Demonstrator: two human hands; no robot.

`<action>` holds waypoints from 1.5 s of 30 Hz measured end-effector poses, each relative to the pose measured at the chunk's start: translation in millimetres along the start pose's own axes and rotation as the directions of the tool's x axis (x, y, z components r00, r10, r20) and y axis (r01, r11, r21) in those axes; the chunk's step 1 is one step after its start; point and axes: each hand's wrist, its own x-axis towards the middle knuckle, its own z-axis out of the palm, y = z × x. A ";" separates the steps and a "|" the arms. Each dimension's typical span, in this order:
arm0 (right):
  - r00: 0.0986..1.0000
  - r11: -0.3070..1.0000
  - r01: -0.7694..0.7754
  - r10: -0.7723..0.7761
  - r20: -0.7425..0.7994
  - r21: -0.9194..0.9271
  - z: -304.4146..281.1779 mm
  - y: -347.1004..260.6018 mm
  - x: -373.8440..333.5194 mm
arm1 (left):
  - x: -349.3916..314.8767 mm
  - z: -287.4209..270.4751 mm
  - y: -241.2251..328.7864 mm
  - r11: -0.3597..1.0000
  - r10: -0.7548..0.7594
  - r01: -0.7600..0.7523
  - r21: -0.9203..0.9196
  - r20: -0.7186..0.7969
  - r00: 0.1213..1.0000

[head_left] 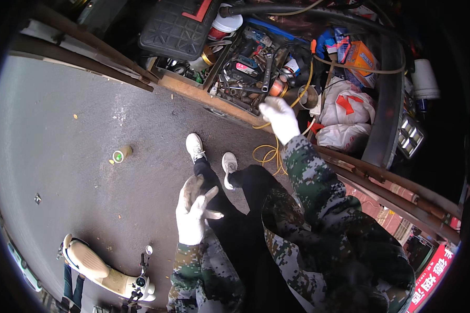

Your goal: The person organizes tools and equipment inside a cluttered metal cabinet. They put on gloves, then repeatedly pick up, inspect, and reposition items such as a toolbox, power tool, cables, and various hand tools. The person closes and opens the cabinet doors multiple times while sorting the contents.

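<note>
My left hand (193, 211), in a white work glove, is raised in front of my legs with its fingers apart and nothing seen in it. My right hand (279, 116), also gloved, is at the front edge of the cluttered bed, its fingers curled together; whatever they may hold is hidden. Nearest to it are a metal cup-like piece (308, 97) and a yellow hose (309, 78). Just beyond, a tool tray (214, 83) holds a steel wrench (268, 72), a teal-and-black power tool (241, 68) and many loose metal parts.
A black tool case (180, 26) and a white bucket (228, 23) stand at the back. White plastic bags (344, 117) and an orange box (362, 62) lie to the right. Hose coils (269, 155) hang near my feet. A cup (122, 154) and a cream scooter (96, 263) are on the pavement.
</note>
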 end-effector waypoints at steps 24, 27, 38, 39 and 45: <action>0.938 0.864 -0.198 0.030 0.345 0.463 -26.0 -106.7 94.9 | 195.5 88.8 31.5 0.968 -0.147 0.154 0.200 -0.053 0.988; 0.864 0.896 -0.222 -0.002 0.503 0.384 -46.1 -90.4 46.0 | 196.0 125.2 16.6 0.932 -0.231 0.217 0.291 0.014 0.973; 0.876 0.854 0.289 -0.052 0.480 -0.434 -59.5 -73.5 -26.1 | 169.9 205.5 -60.1 0.829 -0.427 0.451 0.331 -0.147 0.892; 0.869 0.853 0.315 -0.084 0.488 -0.415 -56.2 -69.7 -27.2 | 168.4 201.8 -62.7 0.823 -0.417 0.470 0.318 -0.222 0.881; 0.809 0.889 0.255 0.020 0.587 -0.381 -42.4 -82.8 -32.4 | 156.6 171.4 -67.9 0.934 -0.341 0.357 0.002 -0.284 0.896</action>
